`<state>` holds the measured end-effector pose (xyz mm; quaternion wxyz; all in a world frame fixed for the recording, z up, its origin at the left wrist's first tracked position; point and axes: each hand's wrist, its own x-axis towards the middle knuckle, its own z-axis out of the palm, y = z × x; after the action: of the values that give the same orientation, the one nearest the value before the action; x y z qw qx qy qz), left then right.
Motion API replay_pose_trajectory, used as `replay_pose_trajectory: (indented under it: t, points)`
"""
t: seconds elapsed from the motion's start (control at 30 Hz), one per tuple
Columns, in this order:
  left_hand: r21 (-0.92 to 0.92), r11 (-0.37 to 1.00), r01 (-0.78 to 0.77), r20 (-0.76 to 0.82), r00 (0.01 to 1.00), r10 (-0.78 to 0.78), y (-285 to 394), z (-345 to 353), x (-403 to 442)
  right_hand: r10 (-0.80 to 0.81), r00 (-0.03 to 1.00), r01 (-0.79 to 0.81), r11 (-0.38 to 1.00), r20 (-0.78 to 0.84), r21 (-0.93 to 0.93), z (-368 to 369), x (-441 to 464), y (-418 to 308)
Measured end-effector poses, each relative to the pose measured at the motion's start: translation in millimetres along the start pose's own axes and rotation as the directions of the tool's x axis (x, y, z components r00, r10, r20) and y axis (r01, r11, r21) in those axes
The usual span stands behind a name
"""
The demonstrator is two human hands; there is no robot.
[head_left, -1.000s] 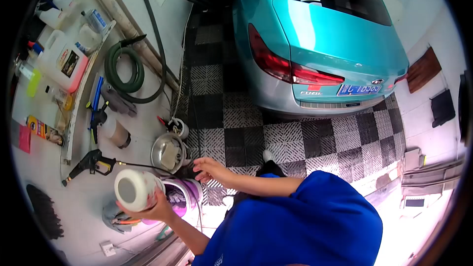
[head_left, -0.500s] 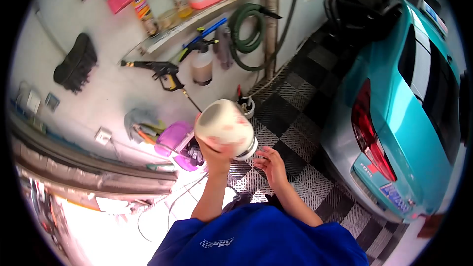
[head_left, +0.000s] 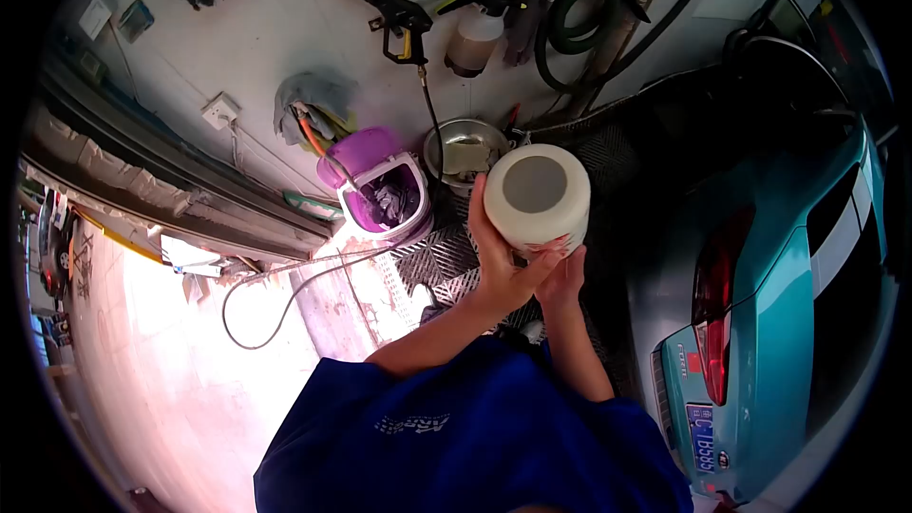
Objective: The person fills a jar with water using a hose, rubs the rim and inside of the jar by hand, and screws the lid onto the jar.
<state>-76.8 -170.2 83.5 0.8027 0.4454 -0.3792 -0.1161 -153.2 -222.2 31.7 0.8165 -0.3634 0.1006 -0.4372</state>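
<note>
A large cream-coloured jar (head_left: 570,204) with reddish print low on its side is held out in front of me. Its round end with a grey disc faces up towards me. My left hand (head_left: 503,271) is wrapped round the jar's left and near side. Below it, my right hand (head_left: 562,277) closes on the lower part of the jar, its fingers partly hidden by the jar. The jar's lower end is out of sight.
A purple and white bucket (head_left: 418,209) with dark cloths and a metal basin (head_left: 486,128) stand by the wall. A spray gun (head_left: 394,19), a spray bottle (head_left: 475,38) and a green hose (head_left: 579,28) hang there. The teal car (head_left: 760,323) is at right.
The jar has moved right and turned, its disc end now up towards me. My right hand, apart from it before with fingers spread, now grips its lower part. My view has shifted downward.
</note>
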Motion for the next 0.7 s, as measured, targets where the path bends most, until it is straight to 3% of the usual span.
replay_pose_trajectory:
  t: [0.03,0.1,0.17,0.2,0.23,0.27,0.37,0.4,0.43,0.47,0.5,0.57,0.6,0.63,0.67,0.7]
  points:
    - [0.014,1.000,-0.028,0.016,0.999,0.027,1,-4,1,-0.004,0.999,0.006,0.998,-0.037,0.059,-8,-2,2]
    - [0.337,0.939,-0.066,0.288,0.957,-0.036,10,-41,17,0.020,0.995,-0.051,0.947,0.100,0.319,-21,2,-4]
    - [0.255,0.966,-0.046,0.382,0.923,-0.057,18,-47,34,0.045,0.949,-0.127,0.961,0.313,0.247,-22,9,-15]
    - [0.097,0.993,0.062,0.427,0.899,-0.098,21,-41,39,0.021,0.984,-0.041,0.993,0.176,0.109,-54,1,-3]
    - [-0.073,0.982,0.173,0.482,0.868,-0.117,24,-35,42,0.048,0.981,-0.069,0.992,0.186,0.108,-35,0,-6]
    - [-0.073,0.982,0.174,0.464,0.877,-0.121,26,-36,42,0.148,0.988,-0.142,0.980,-0.034,0.142,-15,-3,-15]
    - [0.012,0.995,0.097,0.458,0.884,-0.092,31,-37,45,0.239,0.962,-0.217,0.963,-0.134,0.159,5,3,-30]
    - [-0.031,0.997,0.076,0.365,0.929,-0.059,33,-36,44,0.219,0.973,-0.220,0.976,-0.076,0.001,8,5,-34]
    - [-0.070,0.996,0.049,0.271,0.962,-0.028,36,-36,45,0.293,0.948,-0.286,0.955,-0.125,0.076,7,8,-37]
    - [-0.452,0.843,0.291,0.196,0.955,-0.225,38,-34,49,0.365,0.915,-0.340,0.927,-0.173,0.157,6,12,-39]
    - [-0.761,0.499,0.415,0.203,0.882,-0.425,38,-34,56,0.363,0.914,-0.338,0.928,-0.181,0.158,-1,14,-36]
    - [-0.845,0.319,0.430,0.216,0.818,-0.532,36,-43,71,0.391,0.916,-0.396,0.917,-0.094,-0.042,-17,17,-27]
    - [-0.495,0.843,0.209,-0.012,0.969,-0.248,31,-48,77,0.370,0.920,-0.385,0.916,-0.130,-0.116,-10,14,-27]
    - [0.052,0.989,-0.140,-0.043,0.989,0.142,30,-53,80,0.370,0.927,-0.374,0.910,-0.054,-0.179,-24,9,-25]
    - [0.525,0.789,-0.318,0.034,0.934,0.354,30,-57,80,0.375,0.920,-0.390,0.903,-0.114,-0.181,-27,4,-23]
    - [0.524,0.789,-0.322,0.036,0.933,0.357,30,-56,81,0.376,0.911,-0.404,0.897,-0.171,-0.181,-29,1,-21]
